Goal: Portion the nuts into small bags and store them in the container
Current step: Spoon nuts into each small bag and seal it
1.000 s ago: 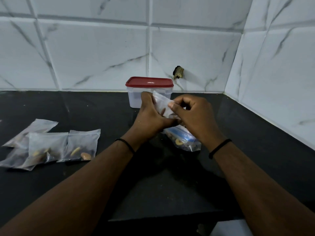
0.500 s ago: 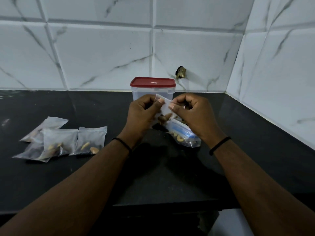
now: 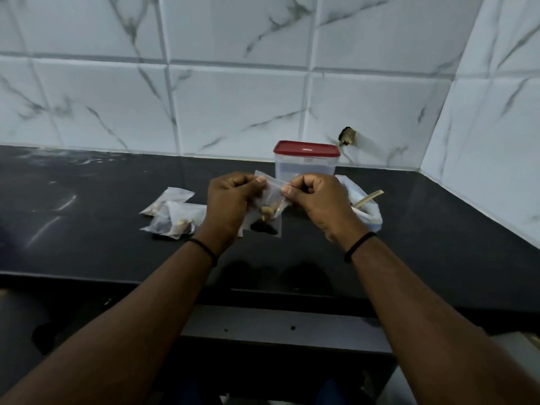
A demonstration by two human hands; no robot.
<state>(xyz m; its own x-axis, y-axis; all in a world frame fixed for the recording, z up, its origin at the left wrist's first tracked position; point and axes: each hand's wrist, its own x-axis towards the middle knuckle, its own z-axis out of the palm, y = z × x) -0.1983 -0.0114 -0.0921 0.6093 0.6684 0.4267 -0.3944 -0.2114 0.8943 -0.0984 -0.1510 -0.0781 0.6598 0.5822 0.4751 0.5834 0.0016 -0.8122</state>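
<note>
The tiled wall [image 3: 239, 112] rises behind a black worktop [image 3: 102, 244] and turns along its right edge. Near the back edge, toward the right rear corner, stands the container [image 3: 306, 165], clear-sided, with its red lid [image 3: 306, 148] on. Just in front and to the right of it lies a large bag [image 3: 366, 206], crumpled and partly hidden behind the right wrist; a pale flat stick [image 3: 368, 198] pokes out of it. Left of centre, a heap of filled bags [image 3: 172, 213] rests on the worktop, overlapping one another, with nuts showing through the plastic.

Above the middle of the worktop, both hands are raised and close together. The left hand [image 3: 230, 204] and the right hand [image 3: 317, 200] each pinch the top edge of one small bag [image 3: 270, 206], thumbs against curled fingers, at opposite ends of its mouth. The bag hangs between them, clear of the surface. Pale and dark nuts [image 3: 266, 219] sit in its lower half. Each wrist wears a thin black band [image 3: 358, 247].
</note>
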